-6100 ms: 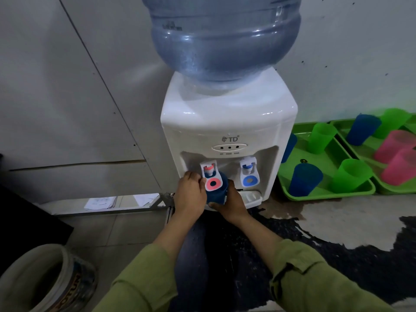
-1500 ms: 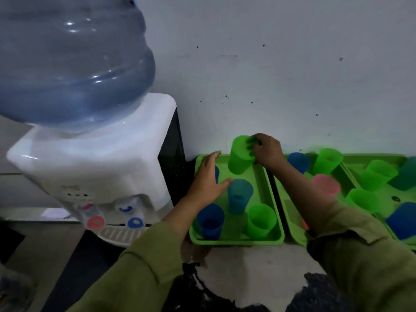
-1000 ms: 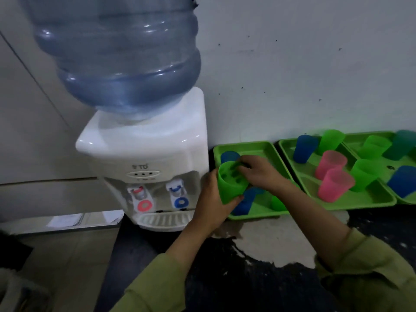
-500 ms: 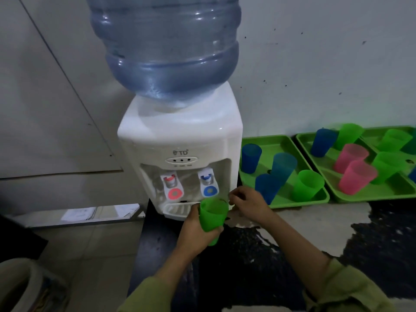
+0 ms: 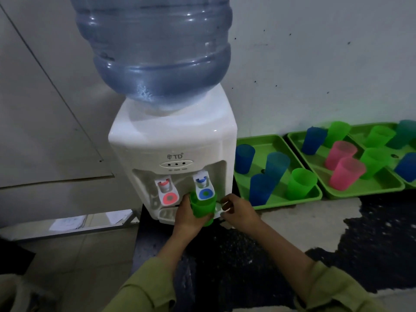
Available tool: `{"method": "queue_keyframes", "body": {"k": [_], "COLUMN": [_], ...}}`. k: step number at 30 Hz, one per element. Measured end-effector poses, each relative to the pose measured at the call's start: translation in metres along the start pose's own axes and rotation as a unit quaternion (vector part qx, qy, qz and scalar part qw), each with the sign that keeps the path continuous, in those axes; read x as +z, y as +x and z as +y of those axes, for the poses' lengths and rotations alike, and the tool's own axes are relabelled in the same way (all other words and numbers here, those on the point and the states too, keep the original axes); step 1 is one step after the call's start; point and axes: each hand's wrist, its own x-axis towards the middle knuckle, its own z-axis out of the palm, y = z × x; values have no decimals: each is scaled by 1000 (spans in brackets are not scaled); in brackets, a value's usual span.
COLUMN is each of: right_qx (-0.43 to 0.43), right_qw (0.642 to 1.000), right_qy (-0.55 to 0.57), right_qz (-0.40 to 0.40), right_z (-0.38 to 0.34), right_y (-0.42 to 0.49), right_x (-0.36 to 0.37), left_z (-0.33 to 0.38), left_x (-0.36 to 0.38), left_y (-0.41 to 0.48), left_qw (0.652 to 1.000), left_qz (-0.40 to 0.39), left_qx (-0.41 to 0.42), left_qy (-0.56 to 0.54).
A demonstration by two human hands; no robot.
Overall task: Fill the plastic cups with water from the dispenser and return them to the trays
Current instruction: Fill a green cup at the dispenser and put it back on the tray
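A white water dispenser [image 5: 173, 140] with a big blue bottle [image 5: 155, 48] on top stands against the wall. My left hand [image 5: 186, 216] grips a green cup [image 5: 202, 209] upright under the blue-lever tap [image 5: 204, 186]. The red-lever tap [image 5: 166, 190] is to its left. My right hand [image 5: 238, 210] hovers just right of the cup over the drip tray, fingers loosely curled, holding nothing. Right of the dispenser, a green tray [image 5: 276, 143] holds three blue cups and a green cup [image 5: 300, 183].
A second green tray [image 5: 364, 192] with pink, blue and green cups lies further right, and a third tray [image 5: 364, 128] sits at the right edge. The counter is black-and-white patterned. A bucket rim shows at the bottom left.
The green cup was lifted from the near tray, passed to my left hand, and carried left up under the blue-lever tap. My right hand followed beside it.
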Motion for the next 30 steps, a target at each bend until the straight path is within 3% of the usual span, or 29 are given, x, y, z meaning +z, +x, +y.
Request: {"method": "queue_keyframes", "body": {"k": [10, 15, 23, 30], "right_qx": [-26, -34, -8, -2], "right_qw": [1000, 994, 971, 975], "right_qy": [8, 88, 207, 192], "right_qz": [-5, 49, 116, 109], "right_z": [13, 4, -10, -4], "right_y": [0, -1, 13, 18], "right_x": [26, 45, 62, 64], "left_z": [-1, 3, 29, 41], "left_x": [0, -10, -21, -18], "left_y": [8, -3, -12, -4], "left_qw": [999, 998, 995, 991], "left_qz": [-40, -51, 20, 85], "left_qx": [25, 35, 81, 38], "left_qy": [-22, -31, 56, 98]}}
